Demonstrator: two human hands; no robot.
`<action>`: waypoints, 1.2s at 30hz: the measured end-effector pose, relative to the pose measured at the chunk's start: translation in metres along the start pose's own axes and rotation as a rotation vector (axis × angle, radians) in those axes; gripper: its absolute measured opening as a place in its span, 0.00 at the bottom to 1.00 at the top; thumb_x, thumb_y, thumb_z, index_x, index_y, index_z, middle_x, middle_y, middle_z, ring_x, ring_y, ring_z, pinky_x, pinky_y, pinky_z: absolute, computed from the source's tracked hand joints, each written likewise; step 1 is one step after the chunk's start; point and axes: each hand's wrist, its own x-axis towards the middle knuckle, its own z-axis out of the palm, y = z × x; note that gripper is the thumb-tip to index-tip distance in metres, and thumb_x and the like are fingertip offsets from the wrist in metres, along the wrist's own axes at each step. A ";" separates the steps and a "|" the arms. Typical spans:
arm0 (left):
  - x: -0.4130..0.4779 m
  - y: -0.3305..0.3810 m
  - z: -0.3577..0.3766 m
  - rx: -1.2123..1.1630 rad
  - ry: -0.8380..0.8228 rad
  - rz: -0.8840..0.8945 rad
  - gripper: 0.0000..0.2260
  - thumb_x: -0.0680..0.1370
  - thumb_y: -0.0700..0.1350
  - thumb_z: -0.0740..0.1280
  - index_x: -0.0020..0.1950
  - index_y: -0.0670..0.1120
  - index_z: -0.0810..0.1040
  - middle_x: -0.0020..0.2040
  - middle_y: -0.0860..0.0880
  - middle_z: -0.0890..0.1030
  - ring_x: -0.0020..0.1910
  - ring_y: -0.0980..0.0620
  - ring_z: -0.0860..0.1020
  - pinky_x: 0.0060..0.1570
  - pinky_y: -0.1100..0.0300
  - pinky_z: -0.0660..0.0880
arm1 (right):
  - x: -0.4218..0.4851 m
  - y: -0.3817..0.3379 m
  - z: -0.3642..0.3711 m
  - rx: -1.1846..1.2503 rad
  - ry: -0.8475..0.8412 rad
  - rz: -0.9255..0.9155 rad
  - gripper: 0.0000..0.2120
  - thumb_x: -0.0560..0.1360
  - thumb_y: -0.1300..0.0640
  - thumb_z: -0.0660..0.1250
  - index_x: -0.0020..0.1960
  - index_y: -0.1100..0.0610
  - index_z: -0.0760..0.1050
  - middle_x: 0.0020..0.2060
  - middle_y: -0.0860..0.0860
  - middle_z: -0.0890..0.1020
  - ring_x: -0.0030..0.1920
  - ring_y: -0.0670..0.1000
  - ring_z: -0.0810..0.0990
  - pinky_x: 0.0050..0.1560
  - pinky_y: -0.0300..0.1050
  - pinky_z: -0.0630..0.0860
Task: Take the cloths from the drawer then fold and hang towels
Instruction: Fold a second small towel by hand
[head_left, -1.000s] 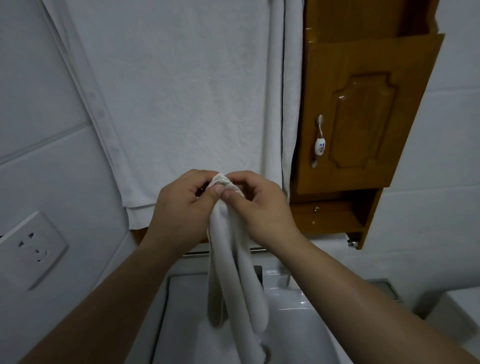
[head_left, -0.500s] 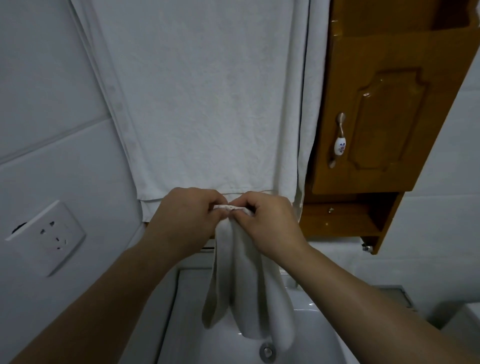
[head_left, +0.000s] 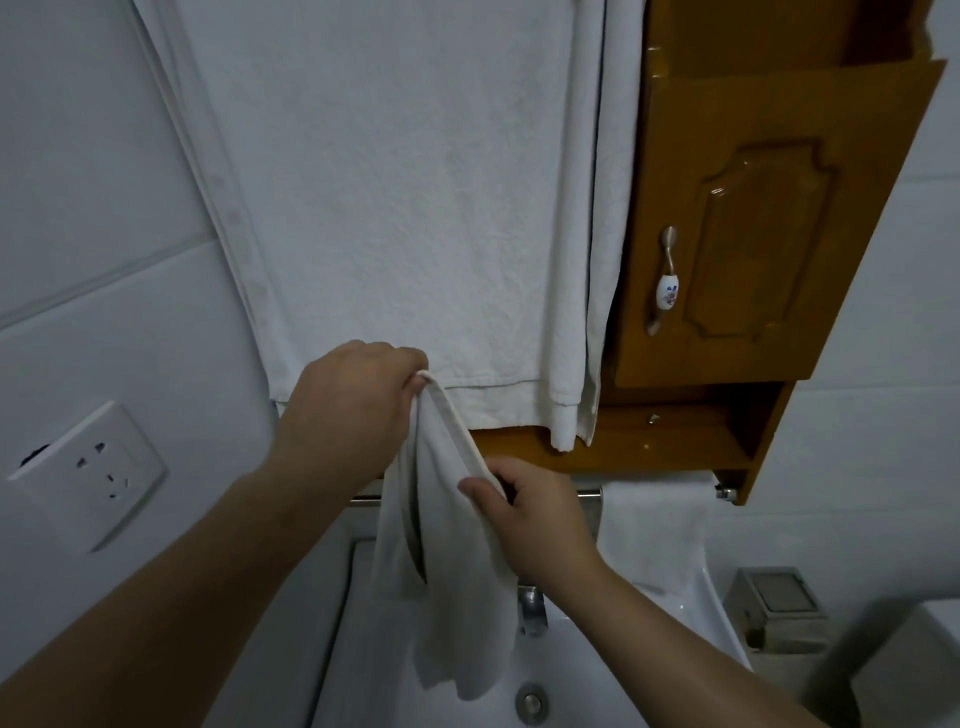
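A small white towel (head_left: 452, 582) hangs doubled over above the sink. My left hand (head_left: 353, 410) pinches its top corner, held up in front of the large white towel (head_left: 395, 208) that hangs on the wall. Lower and to the right, my right hand (head_left: 530, 514) grips the small towel's hemmed edge, thumb on the front. The rest of the cloth droops down to the sink bowl. Another white towel (head_left: 649, 525) is draped over the chrome rail (head_left: 589, 491) under the cabinet.
A wooden wall cabinet (head_left: 753, 234) with a ceramic handle (head_left: 665, 291) hangs at the right. Below are the white sink (head_left: 691, 597), its tap (head_left: 530, 608) and drain (head_left: 531, 701). A wall socket (head_left: 88, 473) sits at left, a metal box (head_left: 776, 608) at lower right.
My hands were pinching the towel's top together. Now my right hand has slid down along the hem, away from my left, which has stayed up. The view has tilted down, showing more of the sink.
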 end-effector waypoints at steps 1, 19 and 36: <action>0.002 -0.001 0.000 0.014 0.005 -0.001 0.08 0.80 0.44 0.63 0.48 0.48 0.83 0.41 0.48 0.83 0.42 0.45 0.78 0.40 0.58 0.64 | -0.003 0.003 0.002 -0.009 0.005 0.002 0.11 0.80 0.46 0.64 0.50 0.51 0.82 0.40 0.46 0.83 0.40 0.43 0.79 0.43 0.40 0.77; 0.017 -0.047 -0.007 0.132 0.099 -0.100 0.10 0.81 0.43 0.63 0.52 0.44 0.84 0.43 0.41 0.84 0.41 0.38 0.81 0.39 0.54 0.69 | -0.035 0.069 0.004 -0.271 -0.082 0.095 0.10 0.82 0.49 0.62 0.55 0.51 0.81 0.43 0.44 0.80 0.40 0.41 0.74 0.41 0.33 0.68; 0.025 -0.076 -0.018 0.141 0.150 -0.235 0.12 0.82 0.45 0.62 0.55 0.41 0.83 0.47 0.36 0.84 0.47 0.33 0.80 0.48 0.47 0.73 | -0.001 0.045 -0.045 0.055 0.191 0.076 0.14 0.79 0.58 0.68 0.60 0.42 0.78 0.45 0.39 0.82 0.44 0.44 0.82 0.43 0.42 0.81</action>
